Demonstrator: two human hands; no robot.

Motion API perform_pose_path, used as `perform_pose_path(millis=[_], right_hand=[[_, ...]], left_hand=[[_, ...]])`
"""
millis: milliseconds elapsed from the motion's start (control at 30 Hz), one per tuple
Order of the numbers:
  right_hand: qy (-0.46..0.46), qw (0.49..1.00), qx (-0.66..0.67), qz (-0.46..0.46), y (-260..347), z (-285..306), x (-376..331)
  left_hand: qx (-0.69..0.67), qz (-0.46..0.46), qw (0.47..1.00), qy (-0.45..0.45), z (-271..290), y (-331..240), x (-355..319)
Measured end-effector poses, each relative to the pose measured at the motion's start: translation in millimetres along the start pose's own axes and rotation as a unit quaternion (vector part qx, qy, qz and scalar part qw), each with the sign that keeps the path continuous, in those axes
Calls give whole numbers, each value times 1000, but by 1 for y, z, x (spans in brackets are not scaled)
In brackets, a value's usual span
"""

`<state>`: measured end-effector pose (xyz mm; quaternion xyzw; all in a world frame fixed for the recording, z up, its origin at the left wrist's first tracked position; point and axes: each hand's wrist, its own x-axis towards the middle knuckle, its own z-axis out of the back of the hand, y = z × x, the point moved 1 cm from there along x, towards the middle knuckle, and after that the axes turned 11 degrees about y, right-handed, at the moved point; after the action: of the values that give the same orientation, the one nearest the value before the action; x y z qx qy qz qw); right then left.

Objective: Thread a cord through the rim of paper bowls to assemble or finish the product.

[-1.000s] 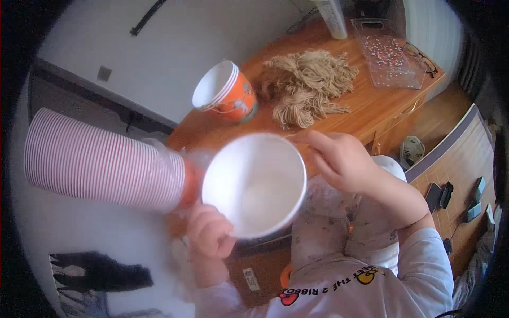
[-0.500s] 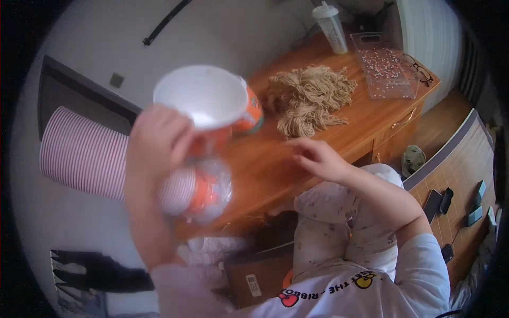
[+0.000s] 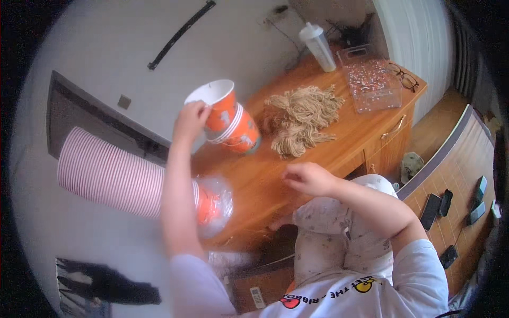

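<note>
Pale wall (image 3: 106,42), wooden desk (image 3: 339,153), wooden floor (image 3: 440,132)

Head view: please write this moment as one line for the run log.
left hand: grips top orange paper cup on cup stack | right hand: empty above wooden desk | nearby: twine pile

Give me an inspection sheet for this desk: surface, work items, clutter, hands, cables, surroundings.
Surface: wooden desk with a drawer, set against a pale wall.
Work items: orange paper cup sits tilted in the mouth of a second orange cup; long sleeve of stacked cups lies at the desk's left end, its plastic wrap open.
Clutter: pile of tan string, clear plastic tray, lidded bottle, eyeglasses.
Hands: left hand has a grip on the top cup's rim; right hand hovers over the desk, holding nothing visible.
Cables: dark cord on the wall behind the bottle.
Surroundings: dark devices on a wooden ledge at right.
</note>
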<state>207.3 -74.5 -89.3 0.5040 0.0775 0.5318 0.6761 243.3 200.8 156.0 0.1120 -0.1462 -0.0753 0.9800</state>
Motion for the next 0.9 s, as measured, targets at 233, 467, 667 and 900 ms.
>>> perform_pose_path(millis=[233, 467, 667, 900], right_hand=[[9, 1000, 1, 17, -2, 3, -1], [30, 999, -12, 12, 5, 3, 0], [24, 1000, -8, 18, 2, 4, -3], [43, 999, -5, 15, 9, 6, -1]], left_hand=[[-41, 36, 998, 13, -55, 1, -33], [-64, 70, 993, -77, -73, 12, -36], [-107, 66, 992, -1, -76, -1, -21], [-96, 65, 993, -10, -105, -6, -28]])
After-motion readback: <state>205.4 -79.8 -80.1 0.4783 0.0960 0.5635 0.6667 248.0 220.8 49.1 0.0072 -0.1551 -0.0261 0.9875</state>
